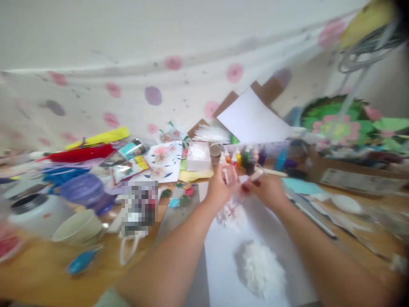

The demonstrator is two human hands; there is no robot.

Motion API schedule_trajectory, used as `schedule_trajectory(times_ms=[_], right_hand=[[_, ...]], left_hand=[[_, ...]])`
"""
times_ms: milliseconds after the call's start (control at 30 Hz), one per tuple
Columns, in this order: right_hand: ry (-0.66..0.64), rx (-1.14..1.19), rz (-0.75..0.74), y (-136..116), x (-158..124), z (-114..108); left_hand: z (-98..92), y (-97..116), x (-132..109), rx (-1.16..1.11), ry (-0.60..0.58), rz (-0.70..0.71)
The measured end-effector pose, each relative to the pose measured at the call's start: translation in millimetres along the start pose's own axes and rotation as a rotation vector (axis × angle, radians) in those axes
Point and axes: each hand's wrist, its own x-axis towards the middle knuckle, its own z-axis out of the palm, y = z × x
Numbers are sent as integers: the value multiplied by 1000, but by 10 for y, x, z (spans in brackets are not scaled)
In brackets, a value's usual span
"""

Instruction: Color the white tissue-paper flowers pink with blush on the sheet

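My left hand [220, 185] is closed round a small clear bottle [230, 175] that looks pale pinkish; blur hides its details. Close beside it, my right hand [266, 189] pinches a small white piece [256, 174], perhaps a cap. Below the hands, a small heap of white fluffy material with reddish-brown specks [232, 216] lies on a white sheet [220, 260]. Nearer to me on the same sheet is a larger plain white heap [263, 268]. Just behind the hands stand several small color bottles [244, 158], among them yellow, red, green and black ones.
At left are a white jar [38, 215], a pale bowl [78, 228], a purple bowl [83, 192] and a blue spoon [82, 261]. A white box [198, 155] stands behind. Long tools [315, 217] lie at right beside a cardboard box [354, 177].
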Motion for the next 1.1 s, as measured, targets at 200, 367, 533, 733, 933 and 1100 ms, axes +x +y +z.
schedule_trajectory(times_ms=[200,367,533,733,933,1100], right_hand=[[-1,180,109,50,-2,-22],[132,160,144,21,-19,-12],[54,90,117,-85,1,-5],[67,117,181,-185,31,-50],[141,220,69,-114,69,1],[122,190,43,-62,75,-5]], left_hand=[[22,14,-57,3,-75,40],[-18,36,-70,26,-78,23],[-37,7,-74,-23,-101,-25],[-25,-25,-63,-12,-108,54],[-60,-5,-7,-132,-130,49],[-58,-25,23,-193,-160,15]])
